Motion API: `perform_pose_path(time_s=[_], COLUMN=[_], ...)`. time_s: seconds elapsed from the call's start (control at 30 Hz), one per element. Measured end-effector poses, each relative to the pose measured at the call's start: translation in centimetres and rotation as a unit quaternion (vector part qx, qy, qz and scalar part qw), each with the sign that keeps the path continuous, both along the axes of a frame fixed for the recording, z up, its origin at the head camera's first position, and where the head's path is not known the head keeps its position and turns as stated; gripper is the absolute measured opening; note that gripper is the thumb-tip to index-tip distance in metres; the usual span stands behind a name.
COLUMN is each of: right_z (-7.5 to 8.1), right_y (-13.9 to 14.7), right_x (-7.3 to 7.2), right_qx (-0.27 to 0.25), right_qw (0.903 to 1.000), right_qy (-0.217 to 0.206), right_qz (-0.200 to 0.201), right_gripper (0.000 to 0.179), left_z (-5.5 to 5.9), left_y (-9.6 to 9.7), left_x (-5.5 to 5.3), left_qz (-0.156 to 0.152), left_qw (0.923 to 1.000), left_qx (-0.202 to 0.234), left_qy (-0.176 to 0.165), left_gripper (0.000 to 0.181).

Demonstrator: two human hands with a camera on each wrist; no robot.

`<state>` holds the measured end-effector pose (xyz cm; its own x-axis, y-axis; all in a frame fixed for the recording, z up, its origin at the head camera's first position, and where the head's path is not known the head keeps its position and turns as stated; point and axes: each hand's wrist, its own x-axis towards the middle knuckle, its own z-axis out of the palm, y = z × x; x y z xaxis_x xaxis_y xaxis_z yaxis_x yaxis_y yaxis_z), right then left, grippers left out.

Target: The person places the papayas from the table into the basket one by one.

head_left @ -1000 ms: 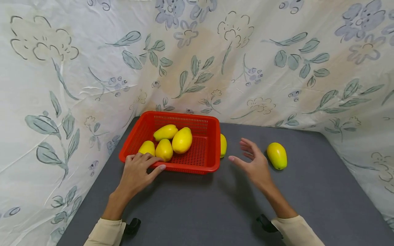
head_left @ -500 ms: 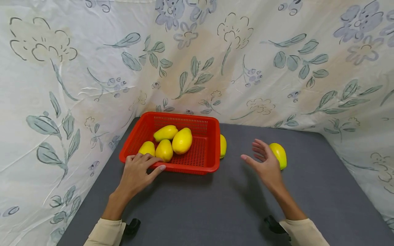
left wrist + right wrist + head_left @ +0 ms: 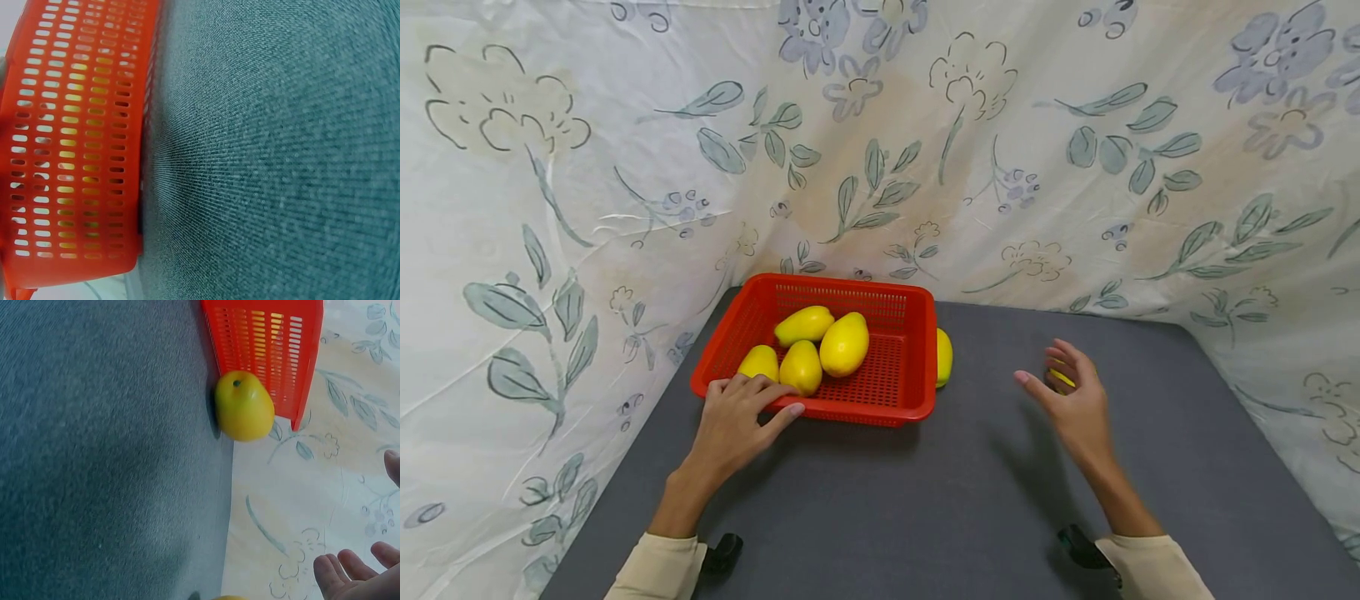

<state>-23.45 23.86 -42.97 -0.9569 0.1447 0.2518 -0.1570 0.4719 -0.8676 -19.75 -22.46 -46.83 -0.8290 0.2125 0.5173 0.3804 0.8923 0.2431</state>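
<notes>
My left hand (image 3: pixel 733 423) grips the near rim of a red perforated basket (image 3: pixel 880 408), fingers over the edge and thumb along the front. Inside the basket, toward its left, lie several yellow mangoes (image 3: pixel 845 344). The basket's slotted wall (image 3: pixel 75 144) fills the left of the left wrist view. My right hand (image 3: pixel 1081 414) hovers with spread, relaxed fingers in front of a lone mango (image 3: pixel 1063 377), hiding most of it in the head view. Only a sliver of that mango (image 3: pixel 230 597) shows at the bottom of the right wrist view.
Another mango (image 3: pixel 943 358) lies against the basket's right side, partly hidden by it; the right wrist view shows it in full. The dark grey table (image 3: pixel 887 517) is backed and flanked by a flowered cloth (image 3: pixel 970 167).
My right hand has moved to the right, from beside the basket to the lone mango, which it now mostly covers in the head view. The left hand and the basket have stayed in place.
</notes>
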Motion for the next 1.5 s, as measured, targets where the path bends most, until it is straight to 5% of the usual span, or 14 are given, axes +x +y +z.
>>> perform_pose_path(time_s=[0.6,1.1,1.5], right_z=[-1.1,-2.5,-3.6], right_y=[2.4,4.4,5.4], right_x=[-0.8,-2.2,-3.2], right_qx=[-0.025,0.04,0.092], right_qw=[0.9966,0.9901,0.9796], right_qy=[-0.011,-0.047,-0.114], right_qz=[-0.078,-0.126,-0.137], right_gripper=[0.084,0.093,0.098], left_z=[-0.1,-0.1,-0.1], left_y=[-0.2,-0.4,-0.4], left_x=[0.1,0.0,0.0], left_qz=[-0.005,-0.003,-0.003], left_qw=[1.0,1.0,1.0], left_qx=[-0.001,0.0,-0.002], left_qy=[0.006,0.0,-0.002], left_gripper=[0.037,0.037,0.037])
